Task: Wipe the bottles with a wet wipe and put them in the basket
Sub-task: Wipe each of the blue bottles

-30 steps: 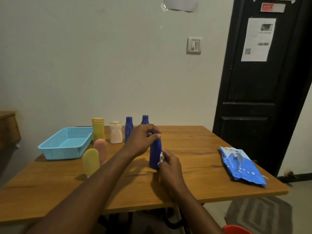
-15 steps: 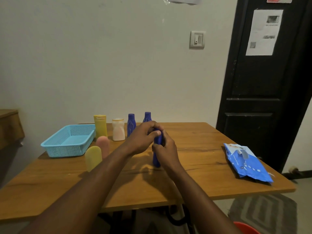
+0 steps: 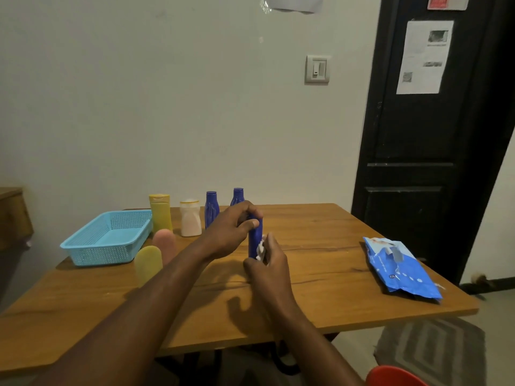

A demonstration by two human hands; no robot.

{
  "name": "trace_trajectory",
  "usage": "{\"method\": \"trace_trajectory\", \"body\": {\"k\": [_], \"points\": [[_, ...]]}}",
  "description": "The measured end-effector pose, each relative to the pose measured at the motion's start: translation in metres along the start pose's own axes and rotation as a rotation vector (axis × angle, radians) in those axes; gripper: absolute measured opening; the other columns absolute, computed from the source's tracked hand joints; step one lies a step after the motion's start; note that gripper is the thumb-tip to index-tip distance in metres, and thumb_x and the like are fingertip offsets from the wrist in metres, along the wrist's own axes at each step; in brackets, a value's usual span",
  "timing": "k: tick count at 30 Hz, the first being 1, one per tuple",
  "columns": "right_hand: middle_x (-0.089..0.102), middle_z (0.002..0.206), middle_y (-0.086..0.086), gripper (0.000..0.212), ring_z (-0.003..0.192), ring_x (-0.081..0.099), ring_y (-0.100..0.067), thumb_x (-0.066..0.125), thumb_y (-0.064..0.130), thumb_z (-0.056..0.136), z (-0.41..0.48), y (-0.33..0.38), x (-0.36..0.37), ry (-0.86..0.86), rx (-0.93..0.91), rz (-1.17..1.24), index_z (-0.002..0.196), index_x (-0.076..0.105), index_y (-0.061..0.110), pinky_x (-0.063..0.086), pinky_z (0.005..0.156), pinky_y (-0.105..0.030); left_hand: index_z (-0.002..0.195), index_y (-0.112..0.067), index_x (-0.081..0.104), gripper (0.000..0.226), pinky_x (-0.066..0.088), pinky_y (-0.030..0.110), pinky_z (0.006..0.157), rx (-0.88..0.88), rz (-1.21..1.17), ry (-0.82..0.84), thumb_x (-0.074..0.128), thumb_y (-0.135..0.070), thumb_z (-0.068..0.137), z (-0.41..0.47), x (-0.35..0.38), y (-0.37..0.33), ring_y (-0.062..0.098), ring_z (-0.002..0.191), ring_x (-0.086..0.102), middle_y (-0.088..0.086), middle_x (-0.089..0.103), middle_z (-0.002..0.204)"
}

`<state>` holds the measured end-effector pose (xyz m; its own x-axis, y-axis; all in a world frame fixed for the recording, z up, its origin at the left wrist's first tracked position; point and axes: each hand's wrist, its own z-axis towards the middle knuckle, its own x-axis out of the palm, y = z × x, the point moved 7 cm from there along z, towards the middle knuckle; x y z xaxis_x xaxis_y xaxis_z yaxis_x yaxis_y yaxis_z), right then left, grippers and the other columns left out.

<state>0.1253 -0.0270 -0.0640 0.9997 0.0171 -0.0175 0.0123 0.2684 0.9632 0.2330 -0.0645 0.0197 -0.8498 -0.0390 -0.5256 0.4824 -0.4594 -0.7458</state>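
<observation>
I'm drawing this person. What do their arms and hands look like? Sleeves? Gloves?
Both arms are bare as far as the picture shows: no sleeve on the left forearm or right forearm. The left hand and right hand wear no gloves, and no watch, bracelet or ring shows.

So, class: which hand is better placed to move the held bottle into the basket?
Likely left: left hand grips the blue bottle, basket sits on its side; right hand holds the wipe.
</observation>
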Motion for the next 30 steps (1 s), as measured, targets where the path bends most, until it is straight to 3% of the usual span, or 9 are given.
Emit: {"method": "trace_trajectory", "body": {"k": [4, 7, 12, 15, 21, 23, 25, 29, 30], "points": [[0.052, 0.14, -0.004, 0.083, 0.116, 0.062, -0.02, 0.066, 0.004, 0.087, 0.021, 0.023, 0.001, -0.011, -0.115, -0.018, 0.158, 0.026, 0.019, 0.06, 0.083, -0.026, 0.106, -0.027, 0.057, 0.02, 0.053, 0.04, 0.106, -0.012, -0.015, 0.04, 0.057, -0.007, 0.102, 0.002, -0.001, -0.005, 0.009, 0.12, 0.064, -0.005, 0.067, 0.124], [0.052, 0.134, 0.006, 0.082, 0.108, 0.063, -0.014, 0.064, -0.001, 0.087, 0.037, 0.024, 0.0, 0.06, -0.07, -0.004, 0.156, 0.028, 0.025, 0.059, 0.078, -0.023, 0.103, -0.024, 0.056, 0.019, 0.053, 0.037, 0.105, -0.014, -0.029, 0.065, 0.056, -0.005, 0.102, 0.002, -0.001, -0.005, 0.006, 0.118, 0.064, -0.007, 0.067, 0.123], [0.06, 0.119, -0.003, 0.053, 0.106, 0.061, -0.02, 0.065, 0.005, 0.087, 0.037, -0.008, -0.003, 0.226, 0.12, -0.178, 0.134, 0.048, 0.02, 0.051, 0.08, -0.025, 0.099, -0.018, 0.053, 0.017, 0.051, 0.033, 0.105, -0.006, -0.044, 0.085, 0.053, -0.002, 0.102, 0.001, 0.001, -0.006, 0.009, 0.126, 0.06, -0.01, 0.065, 0.127], [0.062, 0.115, -0.002, 0.051, 0.101, 0.063, -0.016, 0.068, 0.007, 0.087, 0.027, -0.023, -0.009, 0.198, 0.141, -0.221, 0.134, 0.05, 0.018, 0.052, 0.076, -0.023, 0.098, -0.02, 0.053, 0.017, 0.051, 0.038, 0.107, -0.003, -0.035, 0.087, 0.054, -0.003, 0.102, 0.0, 0.001, -0.005, 0.01, 0.127, 0.059, -0.012, 0.065, 0.128], [0.063, 0.11, 0.009, 0.066, 0.093, 0.065, -0.009, 0.071, 0.012, 0.087, 0.0, -0.028, -0.005, 0.016, 0.089, -0.225, 0.147, 0.043, 0.016, 0.056, 0.073, -0.022, 0.095, -0.02, 0.054, 0.018, 0.051, 0.044, 0.107, -0.005, -0.034, 0.072, 0.055, -0.004, 0.102, -0.001, 0.002, -0.004, 0.014, 0.126, 0.06, -0.011, 0.065, 0.127], [0.058, 0.121, 0.014, 0.074, 0.093, 0.063, -0.005, 0.068, 0.01, 0.089, -0.01, -0.021, 0.0, -0.027, 0.074, -0.142, 0.154, 0.033, 0.021, 0.055, 0.072, -0.02, 0.095, -0.018, 0.054, 0.015, 0.051, 0.043, 0.107, -0.009, -0.035, 0.061, 0.056, -0.004, 0.101, -0.001, 0.002, -0.004, 0.013, 0.124, 0.061, -0.01, 0.065, 0.126], [0.051, 0.139, 0.008, 0.083, 0.093, 0.063, -0.001, 0.066, 0.009, 0.092, -0.013, -0.009, 0.005, -0.064, 0.042, -0.076, 0.16, 0.02, 0.024, 0.055, 0.069, -0.017, 0.098, -0.018, 0.055, 0.013, 0.052, 0.041, 0.106, -0.013, -0.028, 0.052, 0.058, -0.006, 0.101, 0.001, 0.002, -0.003, 0.01, 0.122, 0.062, -0.01, 0.066, 0.124], [0.043, 0.154, 0.001, 0.085, 0.128, 0.055, -0.012, 0.064, 0.007, 0.092, -0.002, 0.017, 0.008, -0.127, -0.054, -0.003, 0.161, 0.018, 0.026, 0.056, 0.099, -0.033, 0.124, -0.028, 0.057, 0.028, 0.051, 0.035, 0.106, -0.028, 0.025, 0.027, 0.061, -0.013, 0.101, 0.002, 0.0, -0.003, 0.008, 0.124, 0.061, -0.009, 0.065, 0.131], [0.045, 0.151, 0.003, 0.08, 0.127, 0.054, -0.009, 0.063, 0.006, 0.093, 0.002, 0.02, 0.005, -0.137, -0.066, -0.001, 0.16, 0.022, 0.027, 0.055, 0.099, -0.03, 0.133, -0.028, 0.055, 0.035, 0.05, 0.031, 0.106, -0.029, 0.054, 0.026, 0.06, -0.015, 0.101, 0.002, 0.001, -0.004, 0.01, 0.127, 0.06, -0.007, 0.063, 0.135]]}}
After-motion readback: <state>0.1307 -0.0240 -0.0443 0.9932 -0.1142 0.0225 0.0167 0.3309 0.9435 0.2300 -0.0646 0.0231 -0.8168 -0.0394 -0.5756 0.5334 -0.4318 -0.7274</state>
